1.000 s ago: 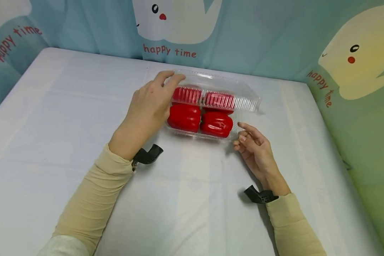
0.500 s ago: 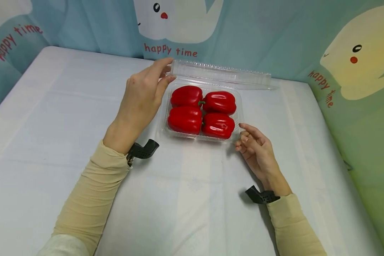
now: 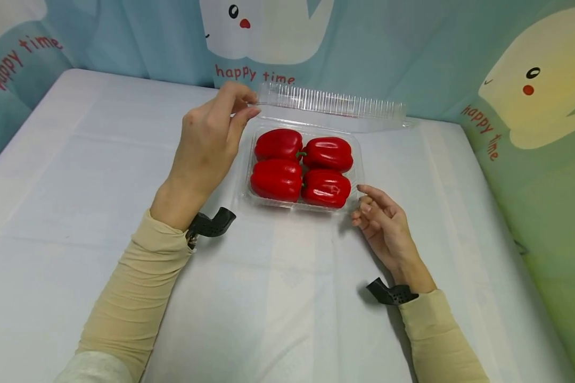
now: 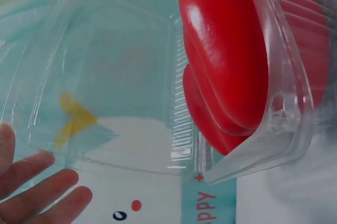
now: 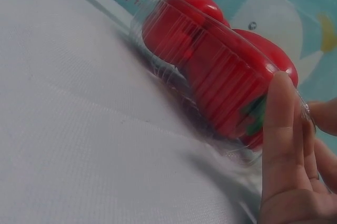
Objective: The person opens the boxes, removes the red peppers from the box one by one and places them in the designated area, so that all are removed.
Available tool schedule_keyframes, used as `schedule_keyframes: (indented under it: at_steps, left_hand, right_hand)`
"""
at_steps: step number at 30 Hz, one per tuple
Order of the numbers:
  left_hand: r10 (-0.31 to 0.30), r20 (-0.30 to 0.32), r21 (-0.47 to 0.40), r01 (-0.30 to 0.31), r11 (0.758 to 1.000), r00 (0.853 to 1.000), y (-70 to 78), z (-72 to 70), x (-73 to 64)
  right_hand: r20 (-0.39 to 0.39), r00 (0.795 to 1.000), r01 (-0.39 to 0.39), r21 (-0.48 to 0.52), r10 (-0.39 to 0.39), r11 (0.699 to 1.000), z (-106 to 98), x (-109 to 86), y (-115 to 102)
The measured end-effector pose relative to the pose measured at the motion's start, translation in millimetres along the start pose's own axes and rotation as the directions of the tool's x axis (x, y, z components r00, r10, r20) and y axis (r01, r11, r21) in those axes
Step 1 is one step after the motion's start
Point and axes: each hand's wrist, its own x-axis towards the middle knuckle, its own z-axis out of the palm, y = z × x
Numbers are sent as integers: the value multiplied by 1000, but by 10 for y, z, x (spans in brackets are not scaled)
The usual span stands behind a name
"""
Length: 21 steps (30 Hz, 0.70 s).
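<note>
Several shiny red bell peppers (image 3: 276, 180) with green stems lie side by side in a clear plastic clamshell container (image 3: 251, 201) on the table. Its clear hinged lid (image 3: 335, 103) stands raised at the back. My left hand (image 3: 206, 141) pinches the lid's left edge between thumb and fingers; in the left wrist view its fingertips (image 4: 45, 156) overlap the lid's rim. My right hand (image 3: 385, 229) holds the container's front right corner, and in the right wrist view a finger (image 5: 281, 124) lies along the side wall with the thumb at the rim.
A white cloth covers the table (image 3: 287, 298). Close behind it hangs a blue-green curtain (image 3: 388, 53) printed with whales and red lettering, which also runs along the right side. Black camera mounts (image 3: 213, 223) sit on both wrists.
My left hand has moved back and left, swinging the lid up from over the peppers to behind them. My right hand has stayed at the container's corner.
</note>
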Motion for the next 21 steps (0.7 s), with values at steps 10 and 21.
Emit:
schedule_keyframes:
  at_steps: [10,21]
  left_hand:
    - [17,-12,17,-17,1000,1000,-7,9,-21]
    - [-121,31,-78,123,989,992,-28,18,-4]
  right_hand:
    - [-33,998,-55,-19,55,998,10,-13,-4]
    - [-30,997,-77,-20,77,997,5,-19,-4]
